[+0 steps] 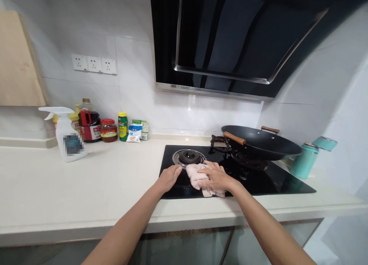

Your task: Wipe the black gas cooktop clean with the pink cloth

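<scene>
Where the counter [120,188] ran along the left, a white spray bottle [63,129] stood upright, nearer than the dark bottle [90,130], red-lidded jar [108,131], yellow-capped green bottle [123,127] and blue-and-white packet [134,134] lined up towards the far wall. Right of these, the left hand [170,178] rested at the near left of the black hob [276,181], its fingers extended and pressed together, just nearer than the left burner [189,156]. The pale pink cloth [196,176] lay bunched on the hob's near part, between the two hands. The right hand [214,176] covered it with fingers spread; whether they pinched any fabric could not be told. Farther right, a black wok [267,144] sat tilted over the hob, with a teal flask [304,161] just beyond its right rim.
</scene>
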A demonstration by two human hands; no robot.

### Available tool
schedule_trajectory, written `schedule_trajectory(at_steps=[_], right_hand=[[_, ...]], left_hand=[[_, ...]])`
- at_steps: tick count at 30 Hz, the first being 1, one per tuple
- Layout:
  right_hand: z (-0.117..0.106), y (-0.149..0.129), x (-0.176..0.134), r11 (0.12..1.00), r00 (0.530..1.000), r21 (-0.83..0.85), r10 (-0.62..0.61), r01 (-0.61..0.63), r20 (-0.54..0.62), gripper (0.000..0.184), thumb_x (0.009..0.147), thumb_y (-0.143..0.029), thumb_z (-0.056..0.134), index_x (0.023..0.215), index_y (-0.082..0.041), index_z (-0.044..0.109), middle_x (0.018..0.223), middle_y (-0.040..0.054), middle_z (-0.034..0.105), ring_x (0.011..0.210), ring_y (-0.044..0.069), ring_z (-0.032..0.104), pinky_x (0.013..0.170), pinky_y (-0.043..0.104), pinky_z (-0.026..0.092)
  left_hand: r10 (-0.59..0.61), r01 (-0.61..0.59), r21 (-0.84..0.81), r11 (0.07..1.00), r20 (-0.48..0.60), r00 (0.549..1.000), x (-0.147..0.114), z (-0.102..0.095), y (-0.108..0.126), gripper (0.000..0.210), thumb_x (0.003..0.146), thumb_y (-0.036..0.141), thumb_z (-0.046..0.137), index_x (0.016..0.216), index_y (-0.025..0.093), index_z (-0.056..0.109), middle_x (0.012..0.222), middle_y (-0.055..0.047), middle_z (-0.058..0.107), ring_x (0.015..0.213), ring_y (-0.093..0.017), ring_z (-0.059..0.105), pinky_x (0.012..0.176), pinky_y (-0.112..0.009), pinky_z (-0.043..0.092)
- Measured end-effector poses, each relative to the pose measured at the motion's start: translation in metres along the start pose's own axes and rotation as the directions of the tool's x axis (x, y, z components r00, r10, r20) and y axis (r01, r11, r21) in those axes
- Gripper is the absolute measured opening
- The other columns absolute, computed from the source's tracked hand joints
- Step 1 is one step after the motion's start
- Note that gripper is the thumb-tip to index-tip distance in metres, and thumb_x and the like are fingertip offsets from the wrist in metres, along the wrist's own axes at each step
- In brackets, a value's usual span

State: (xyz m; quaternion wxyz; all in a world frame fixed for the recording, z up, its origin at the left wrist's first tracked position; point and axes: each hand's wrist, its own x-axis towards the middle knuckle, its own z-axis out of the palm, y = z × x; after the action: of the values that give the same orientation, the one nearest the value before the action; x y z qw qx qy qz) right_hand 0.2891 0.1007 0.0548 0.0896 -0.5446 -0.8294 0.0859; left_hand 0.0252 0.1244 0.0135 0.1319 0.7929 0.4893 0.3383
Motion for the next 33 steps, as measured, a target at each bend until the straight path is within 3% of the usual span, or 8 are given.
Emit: schedule_trajectory(at_steps=[3,6,10,14,22,28,30,33], right_hand=[[0.004,-0.005,0.005,0.995,0.997,0.063,0.076,-0.074,-0.03,0.067,0.086,-0.073,0.048,0.146,-0.044,0.047,0.16,0.0009,0.034,0.142,0.031,0.031,0.112,0.048,0.025],[0.018,-0.015,0.002,0.995,0.992,0.036,0.098,-0.096,-0.08,0.072,0.081,-0.073,0.055,0.145,-0.04,0.049,0.155,0.0032,0.043,0.14,0.034,0.033,0.11,0.05,0.026],[0.032,-0.027,-0.015,1.0,0.982,0.019,0.005,-0.001,-0.187,0.059,0.082,-0.062,0.062,0.134,-0.034,0.058,0.139,0.0052,0.057,0.129,0.031,0.046,0.104,0.043,0.031],[0.045,-0.036,-0.036,0.997,0.947,0.018,-0.061,0.07,-0.316,0.043,0.078,-0.036,0.065,0.12,-0.027,0.062,0.122,0.0056,0.064,0.115,0.026,0.052,0.098,0.037,0.033],[0.061,-0.052,-0.073,0.966,0.907,0.07,-0.209,0.251,-0.365,0.048,0.062,-0.02,0.065,0.11,-0.026,0.06,0.108,0.0012,0.065,0.101,0.023,0.055,0.091,0.035,0.037],[0.042,-0.066,-0.097,0.913,0.934,0.286,-0.209,0.293,-0.29,0.046,0.064,-0.024,0.069,0.109,-0.03,0.062,0.101,-0.0035,0.068,0.089,0.018,0.06,0.078,0.028,0.041],[0.025,-0.062,-0.09,0.911,0.927,0.32,-0.142,0.26,-0.347,0.045,0.067,-0.024,0.068,0.111,-0.03,0.062,0.099,-0.0041,0.068,0.085,0.016,0.06,0.075,0.026,0.042],[-0.001,-0.047,-0.06,0.957,0.882,0.237,-0.035,0.165,-0.471,0.048,0.075,-0.032,0.067,0.122,-0.03,0.06,0.116,0.0001,0.064,0.1,0.018,0.061,0.086,0.028,0.043]], left_hand=[[-0.008,0.008,-0.011,1.0,0.006,1.0,0.0,0.0,0.0,0.053,0.103,0.053,0.025,0.124,0.023,0.064,0.129,-0.004,0.068,0.121,-0.022,0.061,0.108,-0.034,0.043],[-0.003,0.003,-0.02,1.0,0.014,1.0,0.0,0.0,-0.001,0.054,0.103,0.054,0.025,0.12,0.023,0.066,0.123,-0.004,0.07,0.116,-0.022,0.063,0.105,-0.034,0.044],[0.012,-0.012,-0.027,1.0,0.012,1.0,0.0,0.0,-0.003,0.053,0.103,0.054,0.027,0.117,0.023,0.067,0.118,-0.005,0.071,0.111,-0.022,0.064,0.101,-0.034,0.045],[0.023,-0.023,-0.024,0.999,0.004,1.0,0.001,0.002,-0.005,0.053,0.103,0.055,0.028,0.111,0.023,0.069,0.113,-0.006,0.072,0.107,-0.022,0.065,0.098,-0.035,0.046],[0.038,-0.037,-0.018,0.999,0.008,0.999,0.002,0.003,-0.008,0.053,0.102,0.056,0.028,0.104,0.022,0.069,0.109,-0.006,0.071,0.104,-0.022,0.065,0.097,-0.033,0.045],[0.038,-0.038,-0.005,0.999,0.011,0.999,0.001,-0.001,-0.004,0.053,0.101,0.055,0.028,0.105,0.021,0.069,0.109,-0.007,0.071,0.104,-0.023,0.065,0.096,-0.034,0.045],[0.041,-0.041,-0.006,0.999,0.018,0.999,0.002,-0.001,-0.004,0.053,0.1,0.054,0.028,0.104,0.021,0.069,0.109,-0.008,0.071,0.104,-0.023,0.065,0.096,-0.034,0.045],[0.031,-0.03,-0.015,0.999,0.023,0.999,0.002,-0.002,-0.002,0.055,0.1,0.055,0.028,0.104,0.02,0.069,0.11,-0.009,0.071,0.104,-0.024,0.065,0.096,-0.035,0.045]])
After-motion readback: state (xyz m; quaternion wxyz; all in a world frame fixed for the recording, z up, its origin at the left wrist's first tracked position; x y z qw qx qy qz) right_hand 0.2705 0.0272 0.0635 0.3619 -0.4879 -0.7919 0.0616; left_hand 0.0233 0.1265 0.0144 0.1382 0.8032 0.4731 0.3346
